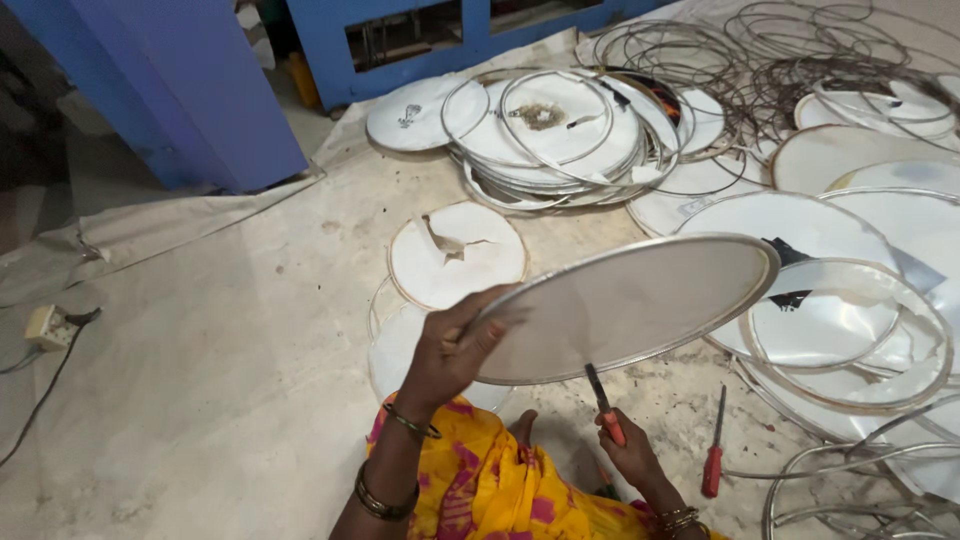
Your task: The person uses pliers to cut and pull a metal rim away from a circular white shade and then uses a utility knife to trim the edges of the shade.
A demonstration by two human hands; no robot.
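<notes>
Both hands busy: left hand (455, 345) grips a round mesh sieve (630, 305) by its rim, right hand (625, 450) closed around an orange-handled tool (604, 405).

I see the tool's tip touching the sieve's lower edge; a red screwdriver (713, 450) lies just right of my right hand, a torn disc (457, 255) beyond my left, stacked rings (570, 130) farther off.

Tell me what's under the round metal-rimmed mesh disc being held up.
Below the round metal-rimmed mesh disc lies pale floor sheeting, with a white disc partly showing at its left edge. The rest is hidden by the mesh and the left hand.
</notes>
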